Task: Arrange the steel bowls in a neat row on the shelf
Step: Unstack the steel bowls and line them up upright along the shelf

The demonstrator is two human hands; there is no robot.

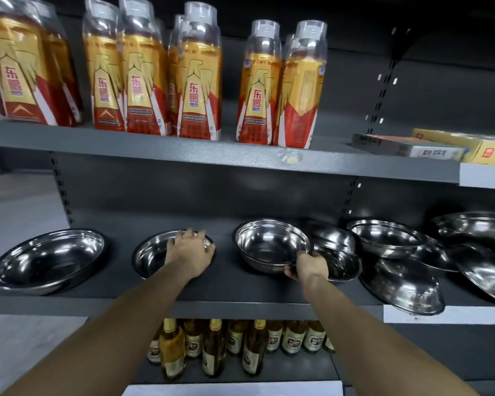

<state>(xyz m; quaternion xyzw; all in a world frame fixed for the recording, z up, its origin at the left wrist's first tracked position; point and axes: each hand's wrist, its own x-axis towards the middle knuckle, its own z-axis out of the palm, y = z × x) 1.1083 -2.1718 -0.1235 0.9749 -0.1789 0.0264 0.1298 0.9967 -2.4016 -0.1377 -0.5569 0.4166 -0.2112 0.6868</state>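
Steel bowls stand on the dark middle shelf (229,284). At the far left one bowl (49,260) sits alone and upright. My left hand (190,251) lies over the far rim of a second bowl (150,257), fingers curled on its edge. My right hand (307,267) grips the front right rim of a third bowl (269,244), which is tilted and looks raised off the shelf. To the right, several more bowls (406,270) lie in a loose, overlapping heap, some tipped on their sides.
The upper shelf (183,151) carries packs of orange drink bottles (200,81) and flat boxes (406,145) at the right. Glass bottles (215,350) stand on the shelf below. One heaped bowl (412,295) overhangs the shelf's front edge.
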